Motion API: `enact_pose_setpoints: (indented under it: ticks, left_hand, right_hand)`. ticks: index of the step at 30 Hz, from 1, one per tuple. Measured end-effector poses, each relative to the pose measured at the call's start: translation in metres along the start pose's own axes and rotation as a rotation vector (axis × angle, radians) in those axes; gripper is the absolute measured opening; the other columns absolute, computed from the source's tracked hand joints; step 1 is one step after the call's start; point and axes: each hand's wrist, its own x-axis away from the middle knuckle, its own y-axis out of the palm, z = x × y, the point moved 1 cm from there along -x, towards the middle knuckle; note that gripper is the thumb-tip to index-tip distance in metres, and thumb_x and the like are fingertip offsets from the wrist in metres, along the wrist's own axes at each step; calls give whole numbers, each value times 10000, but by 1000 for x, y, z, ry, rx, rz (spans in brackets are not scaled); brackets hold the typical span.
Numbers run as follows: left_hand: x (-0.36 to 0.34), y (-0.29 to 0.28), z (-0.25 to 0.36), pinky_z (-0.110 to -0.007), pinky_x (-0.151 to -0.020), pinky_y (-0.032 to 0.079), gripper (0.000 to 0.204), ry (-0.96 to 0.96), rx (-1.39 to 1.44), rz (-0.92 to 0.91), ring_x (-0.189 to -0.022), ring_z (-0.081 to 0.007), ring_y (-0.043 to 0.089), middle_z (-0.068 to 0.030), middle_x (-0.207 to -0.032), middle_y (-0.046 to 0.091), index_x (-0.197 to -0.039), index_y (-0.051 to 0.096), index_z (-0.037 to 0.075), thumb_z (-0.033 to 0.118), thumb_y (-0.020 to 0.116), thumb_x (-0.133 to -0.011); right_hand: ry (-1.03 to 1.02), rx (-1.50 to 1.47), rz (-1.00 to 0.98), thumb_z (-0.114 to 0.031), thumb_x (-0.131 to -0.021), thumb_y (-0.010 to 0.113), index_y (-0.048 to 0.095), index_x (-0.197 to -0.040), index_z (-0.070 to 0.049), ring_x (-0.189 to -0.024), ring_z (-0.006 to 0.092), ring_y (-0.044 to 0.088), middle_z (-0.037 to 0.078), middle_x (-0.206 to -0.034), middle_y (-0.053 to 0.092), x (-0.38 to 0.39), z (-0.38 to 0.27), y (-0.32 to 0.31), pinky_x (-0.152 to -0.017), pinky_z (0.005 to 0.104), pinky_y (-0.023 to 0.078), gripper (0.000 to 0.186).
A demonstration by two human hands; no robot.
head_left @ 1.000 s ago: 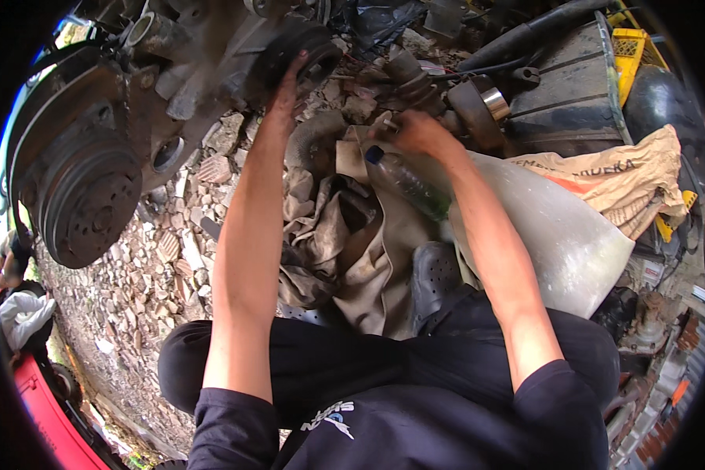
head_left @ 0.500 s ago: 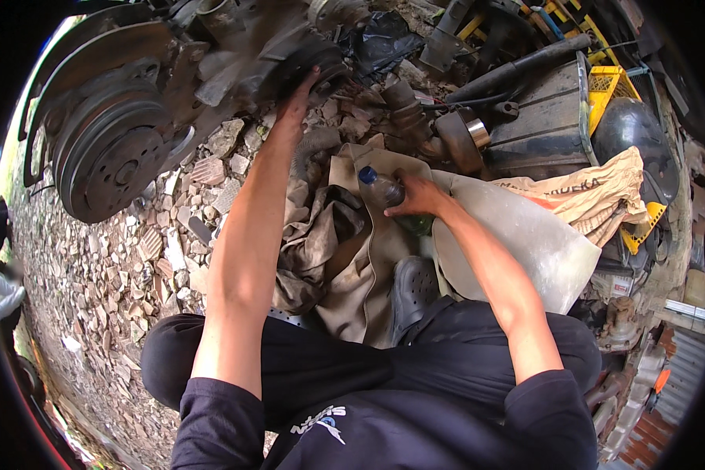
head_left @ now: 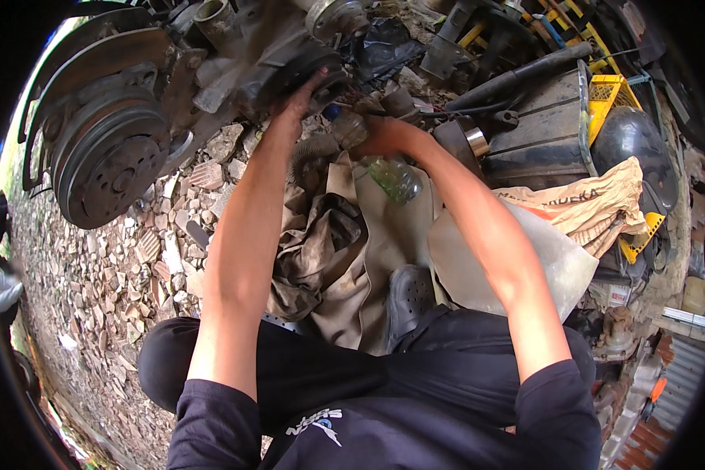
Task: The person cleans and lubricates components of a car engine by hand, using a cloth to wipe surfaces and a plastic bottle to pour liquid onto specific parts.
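Observation:
My left hand (head_left: pixel 296 103) is closed on the rim of a dark round metal part (head_left: pixel 278 78) at upper middle, among greasy metalwork. Just right of it, my right hand (head_left: pixel 377 135) grips a clear plastic bottle (head_left: pixel 394 182) with a blue cap (head_left: pixel 333 112) and greenish lower part. The cap is beside the round part; whether they touch I cannot tell. Below the bottle lie a tan sheet (head_left: pixel 376 235) and a crumpled dirty cloth (head_left: pixel 313 258). Some of my right hand's fingers are hidden behind the bottle.
A heavy drum assembly (head_left: pixel 113 168) fills the upper left, over broken rubble (head_left: pixel 113 290). To the right lie a pale sheet (head_left: pixel 548 270), a paper sack (head_left: pixel 611 196), a black tub (head_left: pixel 536 121), a yellow crate (head_left: pixel 607 94), a black dome (head_left: pixel 630 145), several pipes and rusty parts.
My right hand has taken hold of the bottle, which was lying on the tan sheet, and moved it up and left toward the round part. My left hand has stayed on that part.

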Motion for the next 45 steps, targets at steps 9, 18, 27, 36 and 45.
enact_pose_setpoints:
  ticks: [9, 18, 27, 36, 45]
  left_hand:
    - [29, 8, 1, -427, -1121, 206, 1008, 187, 46, 53, -1358, -282, 311, -153, -1470, 358, -1438, 361, 51, 629, 720, -693]
    - [48, 5, 7, -356, -1075, 314, 898, 278, 206, 0, -1268, -233, 439, -134, -1381, 466, -1385, 426, 18, 499, 776, -712]
    - [23, -1, -9, -354, -1072, 312, 912, 268, 152, 48, -1258, -235, 438, -135, -1392, 457, -1383, 427, 13, 521, 770, -707]
    - [20, 5, -34, -425, -1069, 276, 843, 82, 393, -184, -1266, -221, 390, -15, -1443, 392, -1429, 397, 237, 642, 663, -739]
    - [25, 46, -6, -343, -1088, 301, 979, 218, 86, 227, -1270, -240, 442, -147, -1415, 443, -1377, 423, -18, 563, 776, -672]
  right_hand:
    - [53, 184, -115, -517, -630, 681, 709, -1018, -32, -930, 303, 658, 182, -1056, 678, -36, 3, -21, -809, 402, 518, 622]
    - [-19, 330, -21, -464, -640, 684, 721, -976, -34, -907, 277, 672, 158, -1042, 687, -47, -12, -16, -769, 394, 544, 547]
    - [29, 206, 9, -431, -637, 697, 702, -1044, -34, -922, 282, 678, 165, -1077, 678, -44, -11, -18, -766, 385, 557, 569]
    - [44, 175, 258, -447, -600, 696, 702, -1037, -26, -1025, 301, 647, 187, -1088, 669, -33, -12, 6, -882, 395, 511, 607]
    - [47, 54, 73, -426, -609, 688, 714, -1001, -37, -1013, 300, 654, 181, -1067, 676, -35, 12, 5, -866, 388, 519, 554]
